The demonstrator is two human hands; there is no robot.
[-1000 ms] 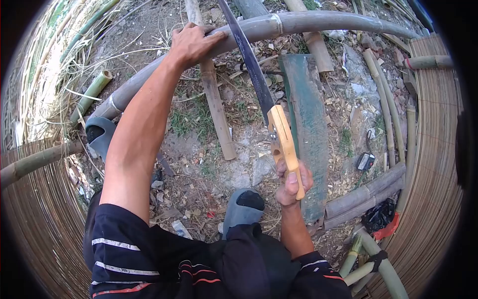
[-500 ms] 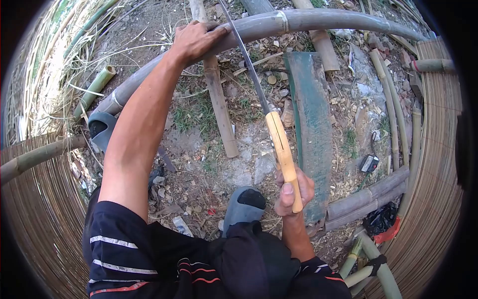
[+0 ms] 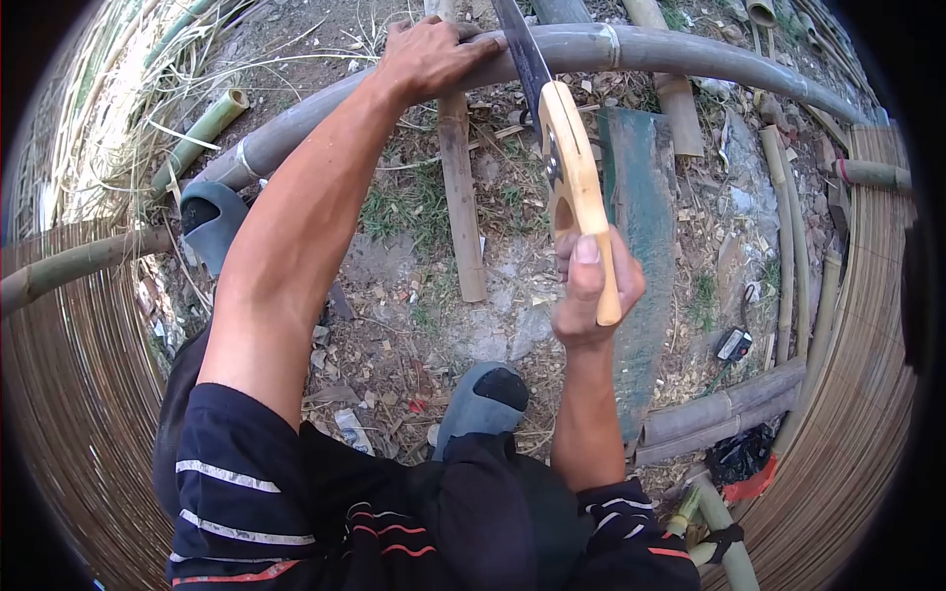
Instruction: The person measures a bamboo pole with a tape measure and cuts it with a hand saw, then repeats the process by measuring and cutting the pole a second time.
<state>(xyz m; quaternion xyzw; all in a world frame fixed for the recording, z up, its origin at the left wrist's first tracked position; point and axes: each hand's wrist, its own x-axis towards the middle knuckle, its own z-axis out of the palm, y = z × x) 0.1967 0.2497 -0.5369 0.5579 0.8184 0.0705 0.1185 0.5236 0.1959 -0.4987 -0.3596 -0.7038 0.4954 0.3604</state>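
Note:
A long grey bamboo pole (image 3: 690,59) lies crosswise in the upper part of the head view. My left hand (image 3: 429,57) grips it from above, left of a saw blade, with the thumb stretched along the pole toward the blade. In my right hand (image 3: 596,286) is the pale wooden handle of a handsaw (image 3: 576,163), fingers wrapped round its lower end. The dark blade meets the pole just right of my left thumb, and its far end runs out of view at the top.
Under the pole lie a bamboo support piece (image 3: 460,207) and a worn green board (image 3: 641,246). A tape measure (image 3: 733,345) rests on the littered ground at right. Slatted bamboo screens (image 3: 857,325) flank both sides. Shoes (image 3: 483,409) are on my feet.
My right hand has pushed the saw forward, so its handle is now close to the pole. The left hand keeps its hold on the pole while the view has shifted slightly.

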